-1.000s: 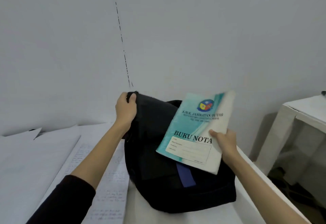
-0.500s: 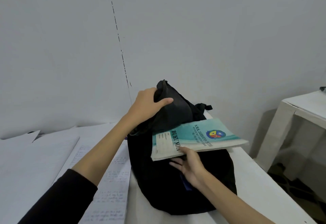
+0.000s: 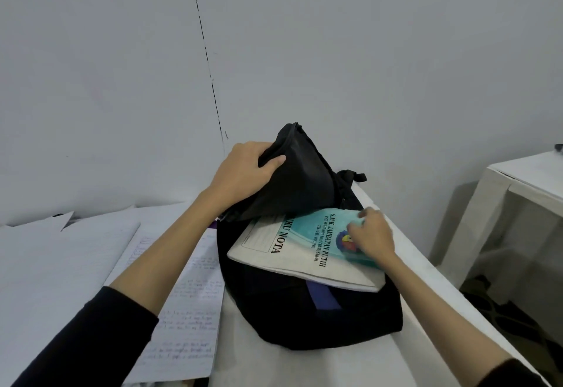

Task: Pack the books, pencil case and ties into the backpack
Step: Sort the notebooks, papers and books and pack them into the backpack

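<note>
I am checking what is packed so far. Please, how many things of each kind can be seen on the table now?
Backpack, black: 1
Book, teal and white: 1
Handwritten sheets: 1 plainly visible; the other white sheets cannot be counted
Pencil case: 0 seen
Ties: 0 seen
Total: 3

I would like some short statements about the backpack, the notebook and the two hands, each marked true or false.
1. The left hand grips the flap of the black backpack and holds it up. True.
2. The notebook is fully inside the backpack. False: most of it still sticks out.
3. The right hand is on the notebook. True.
4. The notebook cover is red. False: it is teal and white.
5. Written sheets of paper lie left of the backpack. True.
</note>
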